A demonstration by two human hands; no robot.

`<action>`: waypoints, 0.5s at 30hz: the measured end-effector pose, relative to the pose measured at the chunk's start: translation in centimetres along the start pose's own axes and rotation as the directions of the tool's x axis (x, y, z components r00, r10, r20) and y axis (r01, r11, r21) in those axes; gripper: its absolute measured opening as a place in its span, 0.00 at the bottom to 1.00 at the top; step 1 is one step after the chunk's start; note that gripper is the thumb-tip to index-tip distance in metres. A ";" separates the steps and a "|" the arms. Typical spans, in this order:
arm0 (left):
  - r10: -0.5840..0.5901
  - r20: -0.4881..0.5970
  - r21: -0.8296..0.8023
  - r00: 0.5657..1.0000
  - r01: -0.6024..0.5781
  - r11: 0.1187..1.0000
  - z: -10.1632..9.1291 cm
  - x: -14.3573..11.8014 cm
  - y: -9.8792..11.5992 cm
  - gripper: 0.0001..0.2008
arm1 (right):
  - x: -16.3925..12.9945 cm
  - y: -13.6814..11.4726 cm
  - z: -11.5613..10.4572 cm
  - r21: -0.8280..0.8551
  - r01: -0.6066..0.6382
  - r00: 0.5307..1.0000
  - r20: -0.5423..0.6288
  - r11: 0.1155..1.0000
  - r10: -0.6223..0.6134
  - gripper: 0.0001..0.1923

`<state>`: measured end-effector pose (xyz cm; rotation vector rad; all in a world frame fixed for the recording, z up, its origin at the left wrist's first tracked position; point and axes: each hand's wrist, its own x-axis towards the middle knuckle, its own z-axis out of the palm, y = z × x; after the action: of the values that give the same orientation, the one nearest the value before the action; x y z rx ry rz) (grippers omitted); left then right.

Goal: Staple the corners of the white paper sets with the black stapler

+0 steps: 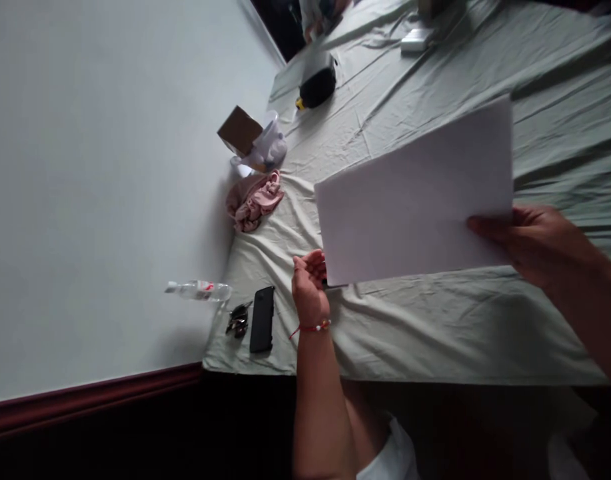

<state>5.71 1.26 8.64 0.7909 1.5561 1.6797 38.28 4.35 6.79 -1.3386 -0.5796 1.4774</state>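
Left hand [309,283] pinches the paper [415,200] at its near corner; right hand [532,243] clamps the opposite edge, thumb on top. Sheet hangs just above the cloth [435,333]. Best kept taut and level. Phone [262,319], keys [238,320], bottle [200,290] left; pink fabric [254,200], box [240,130] beyond, none obstructing.

White paper sheet [415,193], blank, flat, tilted, lifted above green-sheeted bed [435,333], pinched at two opposite edges.
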 end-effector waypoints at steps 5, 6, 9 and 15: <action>-0.085 0.173 -0.030 0.981 0.092 0.995 -0.4 -0.8 -0.5 0.22 | -0.5 -0.1 0.3 -0.038 0.014 0.999 -0.028 0.999 -0.015 0.22; -0.098 0.162 -0.006 0.982 0.100 0.995 -0.4 -1.0 -0.8 0.22 | -0.6 -0.2 0.4 -0.039 0.021 0.999 -0.045 0.999 -0.023 0.22; -0.103 0.078 0.052 0.992 0.099 0.994 -0.4 -1.2 -1.8 0.21 | -0.7 -0.2 1.1 -0.035 0.070 0.996 -0.047 0.997 -0.071 0.25; 0.038 -0.008 0.057 0.999 -0.037 0.998 -1.0 -0.2 -2.7 0.22 | -0.6 0.4 2.0 -0.243 0.207 0.970 -0.071 0.948 -0.230 0.16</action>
<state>5.25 0.64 5.91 0.8476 1.6107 1.6741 36.20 4.23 7.21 -1.4670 -0.8306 1.1824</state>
